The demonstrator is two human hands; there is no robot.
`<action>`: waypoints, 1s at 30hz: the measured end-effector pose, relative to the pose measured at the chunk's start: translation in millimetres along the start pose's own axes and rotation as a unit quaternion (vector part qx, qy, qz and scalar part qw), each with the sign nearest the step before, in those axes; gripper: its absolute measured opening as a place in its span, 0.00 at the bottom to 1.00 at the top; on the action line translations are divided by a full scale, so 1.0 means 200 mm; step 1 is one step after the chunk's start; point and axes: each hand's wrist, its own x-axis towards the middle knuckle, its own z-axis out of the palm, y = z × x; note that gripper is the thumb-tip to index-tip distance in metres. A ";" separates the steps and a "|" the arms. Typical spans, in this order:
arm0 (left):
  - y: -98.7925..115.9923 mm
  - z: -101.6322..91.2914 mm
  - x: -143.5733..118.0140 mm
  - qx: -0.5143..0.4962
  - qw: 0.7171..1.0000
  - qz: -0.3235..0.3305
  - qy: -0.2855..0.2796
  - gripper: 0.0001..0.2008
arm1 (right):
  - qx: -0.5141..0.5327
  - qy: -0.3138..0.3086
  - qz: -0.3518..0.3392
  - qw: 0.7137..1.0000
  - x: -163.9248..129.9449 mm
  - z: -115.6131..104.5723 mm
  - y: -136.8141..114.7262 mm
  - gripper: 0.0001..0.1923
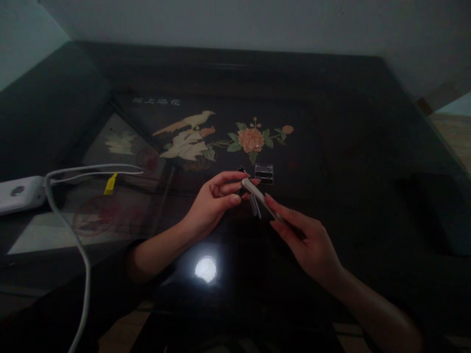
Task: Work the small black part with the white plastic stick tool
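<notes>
Near the middle of the dark glossy table, my left hand (209,201) pinches a small dark, shiny piece (241,190) between thumb and fingers; its kind is hard to make out. My right hand (309,240) grips a slim, light grey bar (257,193), fingers closed along its lower part. The bar's upper end meets the left fingertips. Below that end hangs a thin silvery strip (253,205), and I cannot tell which piece it belongs to. Just beyond the hands lies a small dark rectangular piece (264,174) with shiny edges.
A white device (22,193) stands at the left edge, with a white cable (79,240) curving toward me. A yellow tag (110,184) hangs on a thinner cable. At right lies a dark block (441,211). Bird and flower inlay (251,139) decorates the glossy table (349,122).
</notes>
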 end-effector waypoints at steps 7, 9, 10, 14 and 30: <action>0.00 0.00 0.00 -0.019 1.000 -0.003 0.012 0.20 | -0.016 0.019 0.021 0.999 0.00 -0.01 0.01 0.24; 0.00 0.00 0.00 -0.019 1.000 0.002 0.007 0.20 | -0.012 0.013 0.018 1.000 0.00 -0.01 0.01 0.24; 0.00 0.00 0.00 -0.019 1.000 0.004 0.003 0.20 | -0.008 0.009 0.015 1.000 0.00 -0.01 0.01 0.24; 0.01 0.00 0.00 -0.020 1.000 0.007 -0.008 0.18 | 0.011 -0.002 0.001 1.000 -0.01 0.00 0.00 0.26; 0.00 0.00 0.00 -0.009 1.000 0.002 0.010 0.18 | -0.014 0.001 0.000 1.000 -0.02 0.01 0.01 0.27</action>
